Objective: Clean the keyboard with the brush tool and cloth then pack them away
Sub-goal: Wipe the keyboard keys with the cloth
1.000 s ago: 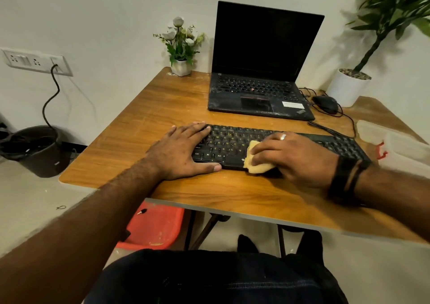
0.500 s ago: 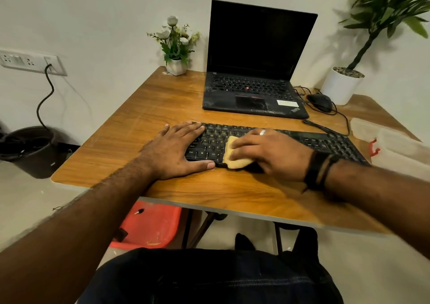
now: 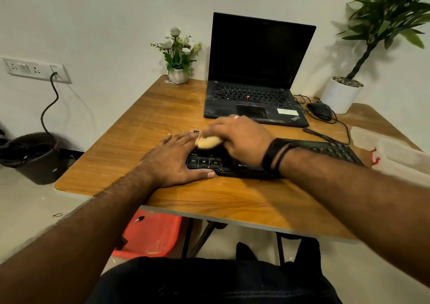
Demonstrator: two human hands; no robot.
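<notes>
A black keyboard [image 3: 330, 151] lies across the wooden table [image 3: 149, 117] in front of me. My left hand [image 3: 176, 159] lies flat on the keyboard's left end, fingers straight, thumb along its front edge. My right hand [image 3: 237, 138] grips a bunched yellow cloth [image 3: 208, 141] and presses it on the upper left keys, right next to my left fingers. No brush tool is in sight.
An open black laptop [image 3: 256, 94] stands behind the keyboard, with a black mouse [image 3: 320, 111] and cables to its right. A small flower pot [image 3: 178, 74] and a large white planter [image 3: 340, 94] stand at the back. Clear plastic containers [image 3: 395, 154] sit at the right edge.
My right hand slid the cloth leftward and toward the far rows of the keyboard. My left hand stayed on the keyboard's left end.
</notes>
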